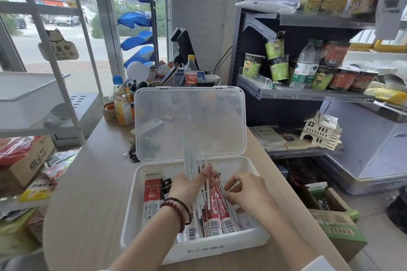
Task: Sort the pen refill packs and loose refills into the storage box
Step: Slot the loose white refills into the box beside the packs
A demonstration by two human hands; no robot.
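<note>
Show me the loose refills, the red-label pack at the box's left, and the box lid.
loose refills (189, 164), head view, on the upper shafts.
red-label pack (152, 192), head view, on its red band.
box lid (198, 121), head view, middle of the clear panel.

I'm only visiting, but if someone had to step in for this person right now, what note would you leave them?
Left hand: grips a bundle of loose refills upright over the storage box, whose lid stands open.
Right hand: fingers curled at the red refill packs inside; whether it pinches anything is unclear.
Done: several packs lie in the box.
Left: lay the held bundle in beside the packs.
</note>
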